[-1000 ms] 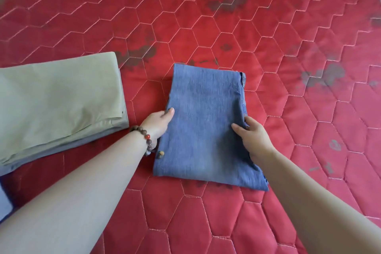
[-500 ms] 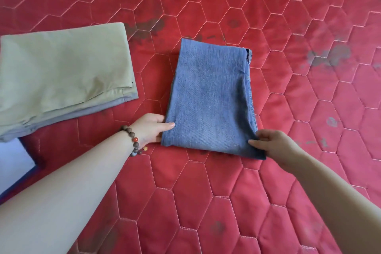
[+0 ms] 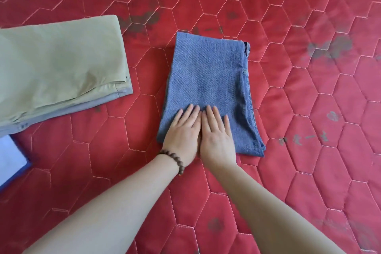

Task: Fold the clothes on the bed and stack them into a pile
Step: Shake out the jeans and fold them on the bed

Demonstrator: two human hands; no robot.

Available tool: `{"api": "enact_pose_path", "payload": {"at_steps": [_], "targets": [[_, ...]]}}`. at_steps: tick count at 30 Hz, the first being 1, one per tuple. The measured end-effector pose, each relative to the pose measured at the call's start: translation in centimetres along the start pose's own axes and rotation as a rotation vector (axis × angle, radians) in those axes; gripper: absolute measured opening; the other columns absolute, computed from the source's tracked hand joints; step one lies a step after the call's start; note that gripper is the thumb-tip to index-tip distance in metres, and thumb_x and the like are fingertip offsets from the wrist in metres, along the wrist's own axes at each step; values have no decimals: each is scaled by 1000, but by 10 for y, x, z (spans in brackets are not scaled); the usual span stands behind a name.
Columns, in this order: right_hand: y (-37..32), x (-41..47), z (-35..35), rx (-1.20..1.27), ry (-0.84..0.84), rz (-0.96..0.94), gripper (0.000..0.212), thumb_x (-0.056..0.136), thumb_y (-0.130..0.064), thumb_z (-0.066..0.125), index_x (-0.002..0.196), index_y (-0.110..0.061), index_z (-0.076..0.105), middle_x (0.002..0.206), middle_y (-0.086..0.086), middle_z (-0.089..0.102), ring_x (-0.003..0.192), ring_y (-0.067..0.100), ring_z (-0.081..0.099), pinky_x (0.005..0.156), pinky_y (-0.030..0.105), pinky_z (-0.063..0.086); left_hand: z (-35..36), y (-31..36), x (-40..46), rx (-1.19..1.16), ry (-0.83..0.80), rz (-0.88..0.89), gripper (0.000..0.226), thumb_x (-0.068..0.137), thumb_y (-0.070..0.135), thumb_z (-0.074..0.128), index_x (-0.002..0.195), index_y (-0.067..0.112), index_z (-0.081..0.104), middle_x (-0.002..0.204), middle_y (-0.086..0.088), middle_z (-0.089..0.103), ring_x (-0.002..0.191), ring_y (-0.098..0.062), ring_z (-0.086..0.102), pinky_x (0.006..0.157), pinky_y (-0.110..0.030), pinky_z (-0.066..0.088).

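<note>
Head view is showing the left hand (image 3: 182,133) and right hand (image 3: 216,136) pressing side by side, fingers straight and flat, on the near end of the folded blue jeans (image 3: 208,80) lying mid-bed. Red quilted bed cover (image 3: 309,109) is lying bare to the right and front; the green folded pile (image 3: 59,64) is sitting well apart at left, overhanging grey fabric.

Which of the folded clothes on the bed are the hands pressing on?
The blue denim piece in the middle: both the left hand and right hand lie flat on it. The green piece lies untouched, further left.
</note>
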State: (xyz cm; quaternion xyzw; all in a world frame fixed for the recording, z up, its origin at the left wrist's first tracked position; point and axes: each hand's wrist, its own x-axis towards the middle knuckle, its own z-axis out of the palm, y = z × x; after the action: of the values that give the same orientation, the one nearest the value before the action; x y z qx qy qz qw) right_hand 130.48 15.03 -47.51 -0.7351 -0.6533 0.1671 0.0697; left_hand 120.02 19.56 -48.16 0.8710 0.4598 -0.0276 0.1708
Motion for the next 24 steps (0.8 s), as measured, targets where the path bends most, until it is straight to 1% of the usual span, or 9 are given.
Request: {"api": "enact_pose_path", "payload": {"at_steps": [2, 4, 6, 8, 10, 15, 17, 21, 24], "targets": [[12, 0, 12, -54, -21, 52, 55, 100, -30, 32, 153, -15, 27, 161, 1, 19, 149, 17, 10, 121, 46, 4, 9, -4, -1, 94, 10, 2, 55, 100, 30, 20, 153, 14, 25, 161, -1, 19, 150, -17, 11, 122, -37, 1], [33, -4, 13, -80, -3, 95, 60, 97, -42, 30, 153, -20, 28, 160, -3, 21, 149, 15, 14, 121, 47, 8, 12, -10, 0, 144, 39, 36, 57, 97, 38, 25, 151, 19, 33, 159, 0, 27, 148, -19, 20, 122, -44, 11], [58, -12, 9, -145, -14, 149, 62, 97, -47, 26, 154, -23, 21, 161, -6, 17, 149, 12, 12, 120, 48, 6, 12, -17, 2, 160, 28, 57, 60, 95, 47, 32, 151, 27, 32, 159, 2, 25, 149, -24, 18, 120, -51, 11], [80, -23, 3, -214, -44, 174, 61, 98, -45, 19, 155, -24, 14, 161, -11, 11, 149, 13, 7, 120, 53, 6, 11, -21, 5, 169, 21, 50, 63, 93, 55, 33, 152, 35, 26, 161, 2, 18, 150, -27, 9, 119, -56, 8], [89, -28, -3, -235, -74, 154, 60, 98, -41, 18, 155, -22, 16, 161, -10, 12, 149, 15, 6, 119, 55, 5, 11, -22, 6, 180, 35, 37, 66, 90, 58, 33, 152, 36, 26, 162, -1, 16, 150, -30, 4, 117, -59, 8], [78, 9, -13, -197, 92, -61, 53, 96, -22, 38, 147, -8, 38, 158, 5, 26, 148, 21, 19, 119, 51, 12, 7, -14, 32, 197, 89, -39, 79, 80, 68, 36, 151, 36, 27, 162, -14, 13, 148, -39, 4, 115, -64, 6], [66, 40, -13, -119, 56, -137, 54, 95, -16, 44, 148, -9, 37, 158, 5, 26, 147, 23, 22, 119, 50, 17, 2, -11, 52, 204, 83, -63, 77, 80, 68, 34, 150, 38, 26, 162, -12, 9, 148, -41, 1, 113, -67, 3], [59, 94, -15, -20, -48, -173, 53, 101, -24, 34, 153, -21, 22, 162, -3, 14, 150, 16, 7, 121, 46, 3, 3, -12, 73, 180, 99, -116, 74, 80, 63, 33, 148, 34, 34, 163, -7, 10, 148, -41, -2, 112, -69, 2], [59, 118, -24, 100, -50, -277, 57, 95, -25, 32, 152, -24, 27, 161, -4, 14, 150, 15, 5, 121, 46, -2, 8, -13, 76, 141, 160, -116, 72, 81, 64, 38, 144, 30, 41, 161, -9, 21, 148, -41, 5, 111, -70, 6]]}}
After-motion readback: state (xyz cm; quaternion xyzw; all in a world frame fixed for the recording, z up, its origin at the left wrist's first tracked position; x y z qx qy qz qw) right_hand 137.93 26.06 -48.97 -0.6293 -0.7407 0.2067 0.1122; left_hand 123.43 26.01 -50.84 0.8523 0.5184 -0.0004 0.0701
